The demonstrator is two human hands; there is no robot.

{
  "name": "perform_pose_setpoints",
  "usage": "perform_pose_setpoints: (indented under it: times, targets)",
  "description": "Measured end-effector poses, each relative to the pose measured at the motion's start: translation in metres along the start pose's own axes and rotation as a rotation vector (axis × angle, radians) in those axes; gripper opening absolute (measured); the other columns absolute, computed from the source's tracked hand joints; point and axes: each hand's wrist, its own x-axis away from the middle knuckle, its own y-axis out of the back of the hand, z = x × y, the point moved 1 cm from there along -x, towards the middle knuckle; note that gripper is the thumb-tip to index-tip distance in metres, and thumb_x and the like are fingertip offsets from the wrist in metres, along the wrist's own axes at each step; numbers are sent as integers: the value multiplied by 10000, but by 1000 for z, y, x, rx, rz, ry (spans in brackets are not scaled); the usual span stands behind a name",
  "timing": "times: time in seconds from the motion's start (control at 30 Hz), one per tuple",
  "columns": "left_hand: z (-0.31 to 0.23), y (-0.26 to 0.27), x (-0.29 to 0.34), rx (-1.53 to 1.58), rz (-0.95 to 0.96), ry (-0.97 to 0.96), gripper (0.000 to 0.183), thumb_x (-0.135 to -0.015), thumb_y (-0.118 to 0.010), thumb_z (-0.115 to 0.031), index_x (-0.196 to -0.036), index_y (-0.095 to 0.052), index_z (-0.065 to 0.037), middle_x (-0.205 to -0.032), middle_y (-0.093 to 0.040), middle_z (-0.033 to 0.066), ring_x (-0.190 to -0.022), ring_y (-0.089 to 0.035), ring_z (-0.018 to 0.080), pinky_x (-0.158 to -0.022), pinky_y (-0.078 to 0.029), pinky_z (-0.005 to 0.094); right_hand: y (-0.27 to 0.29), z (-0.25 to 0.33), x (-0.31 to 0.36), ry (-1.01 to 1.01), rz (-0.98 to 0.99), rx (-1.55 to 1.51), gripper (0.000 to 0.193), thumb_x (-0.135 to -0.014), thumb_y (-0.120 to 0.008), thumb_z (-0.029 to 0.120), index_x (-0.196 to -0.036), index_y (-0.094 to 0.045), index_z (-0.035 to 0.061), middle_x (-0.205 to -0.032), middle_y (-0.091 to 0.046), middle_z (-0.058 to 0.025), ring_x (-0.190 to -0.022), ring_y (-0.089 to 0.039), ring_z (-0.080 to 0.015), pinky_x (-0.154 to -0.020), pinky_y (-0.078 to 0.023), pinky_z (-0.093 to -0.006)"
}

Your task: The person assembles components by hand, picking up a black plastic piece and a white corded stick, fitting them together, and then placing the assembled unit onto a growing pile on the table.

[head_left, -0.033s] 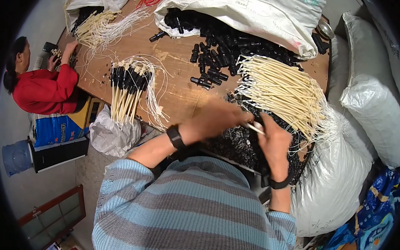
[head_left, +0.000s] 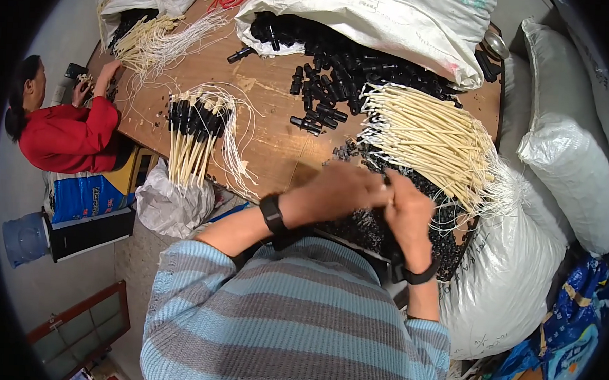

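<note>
Sticks (head_left: 425, 144) lie heaped on the bench (head_left: 275, 121) in the head view, at one o'clock from the left hand (head_left: 342, 186) and right hand (head_left: 410, 211); blur hides each grip, so I cannot tell its state. They look light, stiff, perhaps brittle: best held mid-shaft, clear of the soft white cords (head_left: 500, 186).

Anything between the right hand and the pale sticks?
No visible barrier: only loose black bits lie between the right hand and the near edge of the pale sticks. They look too low to block it.
</note>
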Motion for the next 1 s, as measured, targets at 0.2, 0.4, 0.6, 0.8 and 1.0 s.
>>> perform_pose_setpoints:
  times: [0.2, 0.4, 0.6, 0.8, 1.0]
  targets:
    - [50, -10, 32, 225, -282, 333, 74, -838, -608, -156, -868, -605, -88, -718, -602, 101, -618, -601, 246, -555, -468, 345, 21, -53, 22, -540, 37, -1726, 110, -794, -666, -22, -729, -656, 66, -965, -694, -119, -687, -603, -97, -611, -464, -194]
    - [23, 7, 4, 1299, 19, 934, 176, -819, -648, -67, -988, -643, -22, -737, -614, 19, -618, -540, 70, -563, -446, 262, -30, 13, 5, 59, 83, -180, 239, -786, -714, 137, -1017, -666, 95, -759, -617, -106, -617, -614, -280, -518, -481, -341]
    - [36, -11, 27, 779, -84, 675, 298, -773, -599, 15, -1060, -643, -55, -812, -646, 66, -682, -603, 190, -621, -476, 325, -30, 23, 0, -102, 54, -367, 113, -821, -675, 114, -916, -692, 55, -700, -643, -135, -557, -615, -262, -523, -469, -330]
    - [42, -20, 38, 410, -104, 463, 436, -705, -583, 18, -1120, -631, -105, -993, -645, 137, -916, -615, 339, -745, -496, 407, -28, 22, -2, -110, -40, -218, 123, -825, -650, 85, -928, -706, 51, -744, -671, -141, -593, -647, -268, -549, -493, -317]
    - [32, -15, 32, 414, -27, 446, 459, -711, -592, 1, -1156, -620, -108, -1021, -646, 132, -963, -608, 338, -793, -494, 420, -33, 20, 0, -93, -19, -259, 114, -829, -655, 94, -920, -705, 48, -743, -672, -143, -604, -656, -266, -560, -501, -324]
